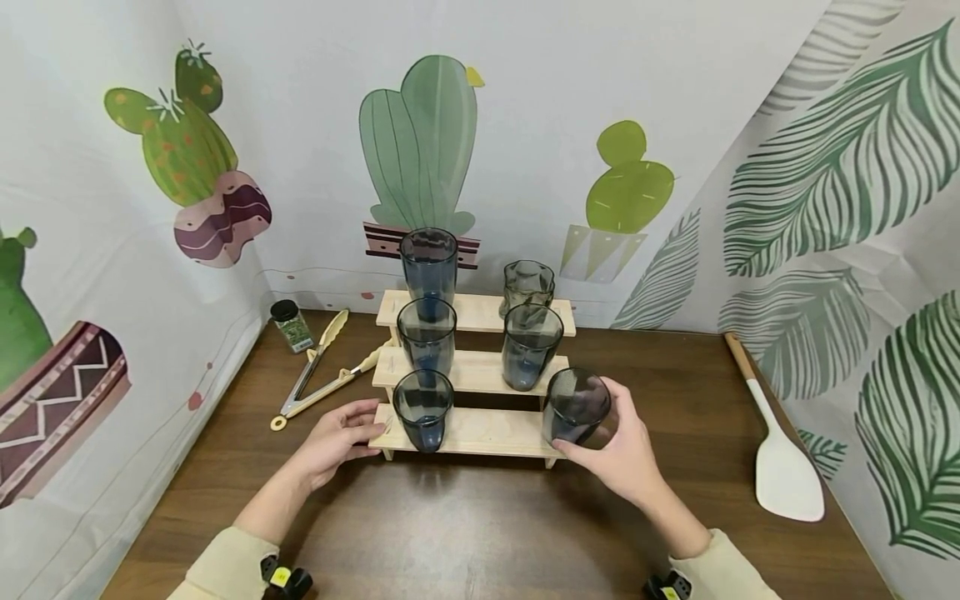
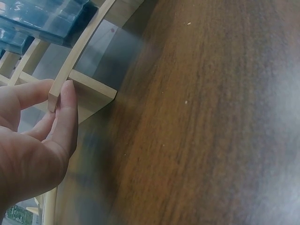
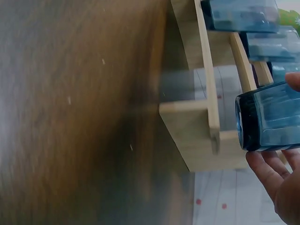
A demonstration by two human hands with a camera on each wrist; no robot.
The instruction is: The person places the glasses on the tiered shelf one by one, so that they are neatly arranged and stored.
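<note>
My right hand (image 1: 618, 450) grips a dark tinted glass (image 1: 576, 406) around its side, at the right end of the lowest step of a three-step wooden rack (image 1: 487, 429). In the right wrist view a gap shows between that glass's base (image 3: 246, 123) and the step's board (image 3: 209, 70). With thumb and fingers, my left hand (image 1: 341, 442) pinches the left end of the lowest board (image 2: 60, 84). Other glasses stand on the rack: one at the lower left (image 1: 423, 408), two on the middle step, and a tall one (image 1: 429, 262) with a wavy one (image 1: 528, 287) on top.
Left of the rack lie cream-tipped tongs (image 1: 315, 375) beside a black-lidded spice jar (image 1: 291, 327). A white spatula (image 1: 787, 475) with a wooden handle lies along the table's right edge. A printed cloth wall (image 1: 525, 125) rises behind the brown table (image 1: 465, 533).
</note>
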